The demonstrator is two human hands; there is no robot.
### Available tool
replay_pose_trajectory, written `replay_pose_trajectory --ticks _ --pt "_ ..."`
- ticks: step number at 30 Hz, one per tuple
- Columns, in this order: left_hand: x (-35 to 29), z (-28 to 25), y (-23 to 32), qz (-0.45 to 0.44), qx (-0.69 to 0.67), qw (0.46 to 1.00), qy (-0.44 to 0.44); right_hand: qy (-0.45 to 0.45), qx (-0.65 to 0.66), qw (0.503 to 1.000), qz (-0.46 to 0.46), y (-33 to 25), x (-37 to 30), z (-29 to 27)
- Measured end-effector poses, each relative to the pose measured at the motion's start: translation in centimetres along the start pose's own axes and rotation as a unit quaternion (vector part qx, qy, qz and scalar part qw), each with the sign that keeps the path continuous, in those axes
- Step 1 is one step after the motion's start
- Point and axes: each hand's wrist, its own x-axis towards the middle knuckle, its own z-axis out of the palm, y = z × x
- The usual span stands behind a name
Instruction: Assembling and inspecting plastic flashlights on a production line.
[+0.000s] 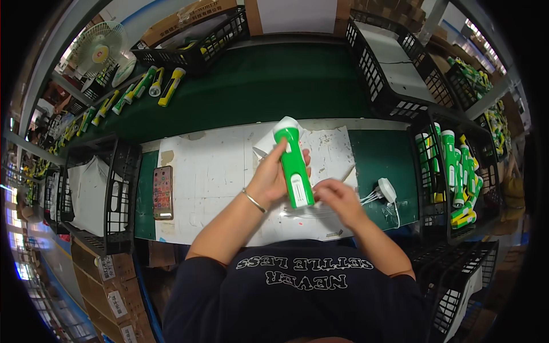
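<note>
A green flashlight (294,163) with a white front end and a white panel near its tail lies tilted across my left hand (271,174). The fingers of that hand wrap round its body, with the thumb on top near the head. Close to the flashlight's tail is my right hand (338,199), its fingers curled together. Whether they touch the tail or pinch something small is hidden. Beneath both hands a worn white sheet (200,188) covers part of the green bench. A piece of clear plastic shows below the tail.
A phone (163,192) lies at the left; a round white plug with cables (387,190) sits at the right. Black crates flank the bench, the right crate (426,220) holding several green flashlights. Beyond, more flashlights (171,87) line the green belt (257,80), beside a fan (100,52).
</note>
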Motion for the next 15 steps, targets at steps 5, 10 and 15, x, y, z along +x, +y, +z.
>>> replay_pose_trajectory --ticks 5,10,15 --pt "-2.1 -1.9 -3.9 0.048 0.115 0.991 0.045 -0.058 -0.078 0.995 0.037 1.3 -2.0 3.7" --pt "-3.2 -1.8 -5.3 0.088 0.148 0.983 0.060 -0.055 -0.094 0.993 0.037 1.2 -3.9 4.3" --pt "-2.8 -2.1 -5.3 0.092 0.123 0.987 0.046 -0.055 -0.109 0.992 0.024 1.9 -3.7 2.9"
